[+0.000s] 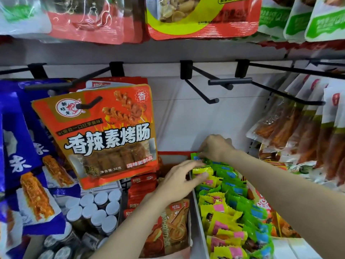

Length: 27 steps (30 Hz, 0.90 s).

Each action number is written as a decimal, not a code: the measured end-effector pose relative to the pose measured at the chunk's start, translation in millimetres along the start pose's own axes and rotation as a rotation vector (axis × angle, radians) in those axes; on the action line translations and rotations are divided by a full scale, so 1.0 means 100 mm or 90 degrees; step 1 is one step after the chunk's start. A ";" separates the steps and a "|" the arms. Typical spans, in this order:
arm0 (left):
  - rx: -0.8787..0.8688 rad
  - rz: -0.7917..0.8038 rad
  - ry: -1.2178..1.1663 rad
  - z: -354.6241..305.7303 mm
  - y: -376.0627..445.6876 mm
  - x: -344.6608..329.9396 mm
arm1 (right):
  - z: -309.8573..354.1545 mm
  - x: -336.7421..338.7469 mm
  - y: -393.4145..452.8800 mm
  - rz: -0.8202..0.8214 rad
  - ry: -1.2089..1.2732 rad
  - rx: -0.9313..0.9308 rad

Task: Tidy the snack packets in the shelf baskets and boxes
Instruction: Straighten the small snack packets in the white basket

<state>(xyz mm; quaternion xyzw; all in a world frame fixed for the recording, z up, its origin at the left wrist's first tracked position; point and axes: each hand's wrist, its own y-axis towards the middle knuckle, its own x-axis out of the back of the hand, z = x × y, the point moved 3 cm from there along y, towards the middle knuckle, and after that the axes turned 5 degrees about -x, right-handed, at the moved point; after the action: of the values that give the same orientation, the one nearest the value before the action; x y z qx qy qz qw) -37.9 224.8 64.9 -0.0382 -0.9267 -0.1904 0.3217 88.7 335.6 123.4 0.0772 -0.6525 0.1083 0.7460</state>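
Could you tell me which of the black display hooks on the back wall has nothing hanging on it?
The middle hook, above the right hand, is bare; the hooks to its left and right carry hanging snack bags.

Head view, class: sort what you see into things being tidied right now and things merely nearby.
In the job:
left hand on yellow packets
right hand pinching a green packet
white box holding both rows

Merely nearby:
hanging orange sausage bag
white-capped jars
blue bags
empty black hooks

shelf holds white box (198, 219) of yellow and green packets (226, 206), beside red packets (141, 191) and white-capped jars (97, 212).
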 end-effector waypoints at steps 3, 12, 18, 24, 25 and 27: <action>0.079 -0.067 -0.053 -0.01 0.09 0.04 | 0.00 0.01 0.00 -0.007 -0.004 -0.004; 0.162 0.044 0.024 -0.01 0.31 -0.01 | -0.18 0.47 -0.12 -0.161 0.174 0.100; 0.208 0.033 -0.002 -0.04 0.34 -0.07 | -0.47 0.84 -0.34 -0.295 0.319 0.118; 0.257 -0.223 -0.248 -0.18 0.05 0.09 | -0.70 0.97 -0.59 -0.345 0.646 0.035; 0.264 -0.244 -0.288 -0.24 0.00 0.11 | -0.72 0.98 -0.65 -0.350 0.682 0.033; 0.270 -0.241 -0.387 -0.38 -0.09 0.14 | -0.71 1.01 -0.80 -0.328 0.767 0.028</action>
<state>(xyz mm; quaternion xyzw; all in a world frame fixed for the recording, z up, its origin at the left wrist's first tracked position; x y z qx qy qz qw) -28.3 201.8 98.1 0.1457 -0.9888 -0.0313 -0.0065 190.4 283.1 216.0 0.1718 -0.0788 -0.0363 0.9813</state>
